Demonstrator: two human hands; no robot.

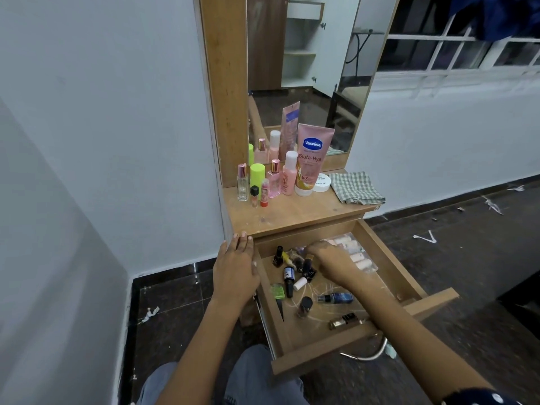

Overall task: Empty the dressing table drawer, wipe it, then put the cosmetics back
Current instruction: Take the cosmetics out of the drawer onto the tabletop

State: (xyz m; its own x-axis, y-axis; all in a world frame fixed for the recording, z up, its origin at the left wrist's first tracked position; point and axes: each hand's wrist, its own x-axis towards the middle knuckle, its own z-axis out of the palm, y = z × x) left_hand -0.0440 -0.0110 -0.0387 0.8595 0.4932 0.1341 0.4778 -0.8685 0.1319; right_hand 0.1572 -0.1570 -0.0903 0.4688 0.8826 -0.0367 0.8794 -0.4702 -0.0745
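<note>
Drawer (388,258) is pulled fully out below the bench (292,213), contents still inside: step in hand judged as emptying, barely begun or partway. Left hand (235,267) lies flat with straight fingers on the drawer's left wall and the bench corner, holding nothing, apparently steadying. Right hand (328,260) reaches into the drawer's far half, fingers curled down over the cluster of small dark bottles (306,266); whether it already pinches one I cannot tell, the fingertips are hidden. At 1 o'clock from that hand, a clear pack of pale tubes (355,252) against the back wall. At 6 o'clock from the cluster: a blue spray bottle (336,298) lying on its side, a gold-capped bottle (346,320) near the drawer front, a green square item (277,290) by the left wall. On the bench, at 12 o'clock from the drawer: Vaseline tube (312,159) upright, perfume bottles (274,178) to its left, checked cloth (355,188) at the right edge, untouched. Next move, as judged: close on one bottle, lift it clear, set it on bare bench in front of the standing bottles. Risk: knocking the upright ones over.
</note>
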